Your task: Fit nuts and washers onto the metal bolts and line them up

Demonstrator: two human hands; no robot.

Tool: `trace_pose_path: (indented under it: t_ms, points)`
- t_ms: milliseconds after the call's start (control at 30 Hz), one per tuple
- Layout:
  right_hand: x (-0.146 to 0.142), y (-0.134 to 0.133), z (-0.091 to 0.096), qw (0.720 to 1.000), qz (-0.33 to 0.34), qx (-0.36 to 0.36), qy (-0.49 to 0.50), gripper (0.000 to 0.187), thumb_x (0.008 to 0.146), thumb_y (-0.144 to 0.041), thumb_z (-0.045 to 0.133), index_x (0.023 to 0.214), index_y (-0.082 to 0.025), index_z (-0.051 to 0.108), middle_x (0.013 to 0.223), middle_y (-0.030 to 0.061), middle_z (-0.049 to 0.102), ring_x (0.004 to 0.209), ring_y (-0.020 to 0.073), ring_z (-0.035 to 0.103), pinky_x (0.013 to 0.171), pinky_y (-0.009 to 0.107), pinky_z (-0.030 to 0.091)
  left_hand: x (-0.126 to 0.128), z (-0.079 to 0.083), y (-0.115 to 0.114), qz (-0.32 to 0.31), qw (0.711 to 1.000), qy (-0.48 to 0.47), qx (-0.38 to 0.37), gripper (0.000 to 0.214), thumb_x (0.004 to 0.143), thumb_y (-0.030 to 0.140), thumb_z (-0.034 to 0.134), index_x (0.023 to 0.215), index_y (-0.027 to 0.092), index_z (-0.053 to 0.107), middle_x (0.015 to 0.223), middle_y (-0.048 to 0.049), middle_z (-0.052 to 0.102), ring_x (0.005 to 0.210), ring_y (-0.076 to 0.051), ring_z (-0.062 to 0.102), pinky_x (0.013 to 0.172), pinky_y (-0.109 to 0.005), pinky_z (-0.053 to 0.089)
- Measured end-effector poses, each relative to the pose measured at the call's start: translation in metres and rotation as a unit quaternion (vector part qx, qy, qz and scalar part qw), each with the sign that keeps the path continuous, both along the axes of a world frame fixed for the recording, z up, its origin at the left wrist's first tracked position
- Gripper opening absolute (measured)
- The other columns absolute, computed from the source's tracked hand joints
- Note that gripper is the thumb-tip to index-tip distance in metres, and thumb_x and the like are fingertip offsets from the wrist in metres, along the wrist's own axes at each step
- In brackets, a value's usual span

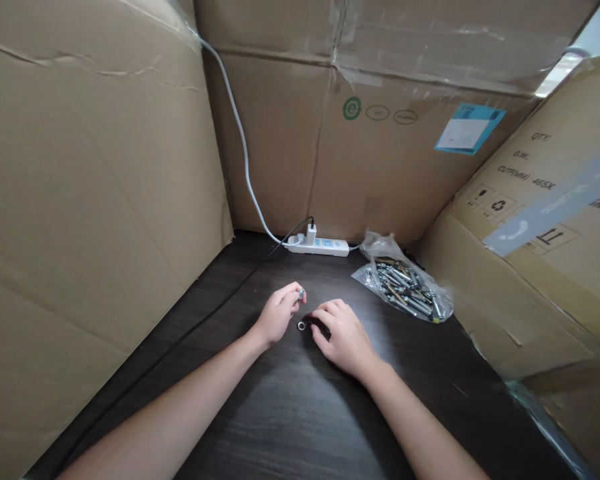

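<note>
My left hand (279, 312) is closed, pinching a small silver metal piece (301, 293) between thumb and fingertips. Its exact kind is too small to make out, and the fingers cover part of it. On the dark tabletop (280, 413) just below lies a small metal ring (301, 326), with a dark hole in its middle. My right hand (344, 333) hovers low or rests right beside that ring, its fingers curved and the thumb apart from them. Nothing shows between the right thumb and fingers.
A clear plastic bag (363, 275) full of metal bolts (405, 287) lies at the back right. Behind stands a white power strip (325, 247) with a white cable (240, 127) and a black cable (205, 320). Cardboard boxes (280, 147) wall the table on three sides.
</note>
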State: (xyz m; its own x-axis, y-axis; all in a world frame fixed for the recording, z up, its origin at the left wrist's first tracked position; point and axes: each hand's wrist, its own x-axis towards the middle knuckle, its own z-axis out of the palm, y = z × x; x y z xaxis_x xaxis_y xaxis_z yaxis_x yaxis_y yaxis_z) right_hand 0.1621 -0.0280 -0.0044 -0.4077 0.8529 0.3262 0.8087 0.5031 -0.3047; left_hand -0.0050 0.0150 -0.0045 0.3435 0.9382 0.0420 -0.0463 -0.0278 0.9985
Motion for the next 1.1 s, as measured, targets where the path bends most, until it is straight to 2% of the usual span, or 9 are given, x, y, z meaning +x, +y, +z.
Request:
trace_pose_path:
  t_ms: [133, 333, 633, 833, 1100]
  points:
    - [0.018, -0.006, 0.009, 0.999, -0.010, -0.044, -0.008, 0.021, 0.082, -0.020, 0.054, 0.101, -0.022, 0.064, 0.090, 0.0049, 0.061, 0.086, 0.0201, 0.053, 0.078, 0.033, 0.043, 0.000, -0.001, 0.001, -0.002, 1.000, 0.012, 0.003, 0.020, 0.084, 0.030, 0.036, 0.073, 0.016, 0.046, 0.050, 0.0081, 0.026, 0.043, -0.006, 0.018, 0.043, -0.019, 0.015]
    - [0.026, -0.012, 0.004, 0.996, -0.019, -0.090, 0.021, 0.019, 0.083, -0.018, 0.053, 0.097, -0.023, 0.064, 0.090, 0.0035, 0.061, 0.086, 0.0174, 0.056, 0.076, 0.029, 0.045, 0.000, 0.000, -0.001, -0.008, 0.998, 0.047, 0.033, 0.021, 0.085, 0.028, 0.035, 0.073, 0.016, 0.047, 0.051, 0.0075, 0.027, 0.044, -0.007, 0.020, 0.044, -0.019, 0.018]
    - [0.042, -0.012, 0.009, 0.981, -0.072, 0.004, 0.183, 0.015, 0.081, -0.020, 0.056, 0.094, -0.020, 0.062, 0.083, 0.0030, 0.059, 0.066, 0.0140, 0.053, 0.065, 0.027, 0.045, 0.000, 0.002, -0.007, -0.020, 0.977, 0.156, 0.142, 0.019, 0.088, 0.030, 0.038, 0.078, 0.016, 0.049, 0.058, 0.0058, 0.039, 0.053, -0.008, 0.035, 0.052, -0.021, 0.029]
    - [0.030, -0.016, 0.007, 0.971, -0.035, 0.030, 0.234, 0.018, 0.082, -0.018, 0.055, 0.098, -0.020, 0.062, 0.082, 0.0031, 0.057, 0.063, 0.0128, 0.051, 0.061, 0.026, 0.045, 0.005, 0.008, -0.018, -0.056, 0.944, 0.251, 0.208, 0.010, 0.086, 0.026, 0.042, 0.087, 0.019, 0.049, 0.059, 0.0070, 0.044, 0.051, -0.007, 0.039, 0.051, -0.019, 0.029]
    - [0.017, -0.024, 0.009, 0.961, 0.004, 0.037, 0.275, 0.021, 0.083, -0.016, 0.054, 0.102, -0.021, 0.061, 0.090, 0.0042, 0.058, 0.063, 0.0115, 0.052, 0.058, 0.025, 0.045, 0.009, 0.013, -0.030, -0.101, 0.921, 0.298, 0.228, 0.009, 0.082, 0.023, 0.047, 0.091, 0.021, 0.050, 0.065, 0.0055, 0.053, 0.053, -0.008, 0.047, 0.050, -0.018, 0.031]
